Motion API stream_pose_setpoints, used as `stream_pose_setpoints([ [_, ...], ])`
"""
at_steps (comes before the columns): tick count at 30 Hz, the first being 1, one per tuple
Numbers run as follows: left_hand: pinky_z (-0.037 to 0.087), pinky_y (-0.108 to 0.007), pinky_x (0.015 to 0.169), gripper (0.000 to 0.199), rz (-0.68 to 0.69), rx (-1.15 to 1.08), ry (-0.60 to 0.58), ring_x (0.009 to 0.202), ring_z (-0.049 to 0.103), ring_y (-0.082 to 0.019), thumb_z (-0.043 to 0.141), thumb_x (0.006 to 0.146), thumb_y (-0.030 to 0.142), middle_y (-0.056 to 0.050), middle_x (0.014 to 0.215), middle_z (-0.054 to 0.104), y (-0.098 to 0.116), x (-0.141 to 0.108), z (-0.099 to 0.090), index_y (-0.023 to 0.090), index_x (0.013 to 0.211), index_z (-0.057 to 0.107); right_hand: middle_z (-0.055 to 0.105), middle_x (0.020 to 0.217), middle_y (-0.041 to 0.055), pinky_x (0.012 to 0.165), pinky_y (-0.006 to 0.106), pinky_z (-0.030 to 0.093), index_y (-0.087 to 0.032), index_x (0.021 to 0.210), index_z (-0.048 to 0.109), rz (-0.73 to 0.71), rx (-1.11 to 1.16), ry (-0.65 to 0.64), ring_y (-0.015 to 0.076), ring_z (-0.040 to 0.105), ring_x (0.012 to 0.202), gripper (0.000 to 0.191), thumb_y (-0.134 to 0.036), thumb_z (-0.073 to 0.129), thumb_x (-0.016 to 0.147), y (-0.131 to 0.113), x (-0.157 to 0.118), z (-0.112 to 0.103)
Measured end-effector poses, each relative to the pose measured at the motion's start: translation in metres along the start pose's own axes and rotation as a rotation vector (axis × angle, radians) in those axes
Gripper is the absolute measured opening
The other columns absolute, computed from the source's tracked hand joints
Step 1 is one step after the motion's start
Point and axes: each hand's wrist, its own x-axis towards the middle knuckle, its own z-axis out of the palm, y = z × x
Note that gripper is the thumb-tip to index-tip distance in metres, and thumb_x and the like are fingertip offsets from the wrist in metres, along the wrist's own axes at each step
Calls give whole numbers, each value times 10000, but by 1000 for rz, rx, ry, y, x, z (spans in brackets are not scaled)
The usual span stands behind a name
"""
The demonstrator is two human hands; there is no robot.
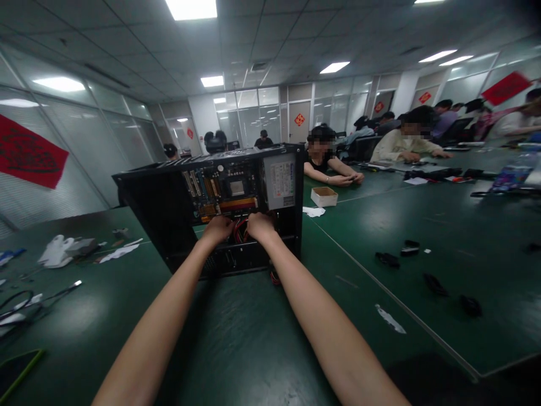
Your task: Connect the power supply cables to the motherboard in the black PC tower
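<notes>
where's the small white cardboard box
In the head view, the box sits on the green table, right of the black metal computer case, near another person's hands.

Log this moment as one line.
left hand: at cables | right hand: at cables | computer case: upright, side open | table: under case

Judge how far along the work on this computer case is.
Done, it seems: motherboard and power supply sit in the case. In hand: red and dark cables, with the left hand and right hand at them. Apparently left: settling those bunched cables and covering the open side.
</notes>
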Motion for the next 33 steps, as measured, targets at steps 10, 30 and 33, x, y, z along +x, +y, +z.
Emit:
stream_pose_setpoints([
  [10, 471, -307, 756, 419, -59, -25, 93, 927, 675, -261, 403, 913, 420, -149, 977, 734, -6, -21, -4, 180, 937, 745, 713, 1078, 191, 833, 342, 523, -136, 1096, 726, -135, -79, 16, 276, 687, 1000, 441, -388, 378, 996, -3, -34, -15],
  [30, 417, -345, 675, 523, 14, -23, 253, 766, 642, -264, 283, 975, 470, -119, 849, 709, 14, -102, 6, 201, 905, 726, 714, 858, 193, 702, 330, 519, -121, 902, 736, -267, -290, 196, 285, 709, 817, 763, -764, 327, 856, 6, -85, 7],
  [33, 398, -422, 861, 430, 129, 110, 508, 965, 592, -296, 350, 969, 406, -140, 999, 679, 20, -133, 25, 161, 1122, 668, 716, 858, 195, 693, 329, 519, -121, 901, 736, -259, -293, 190, 286, 710, 810, 753, -754, 330, 860, 7, -85, 8],
])
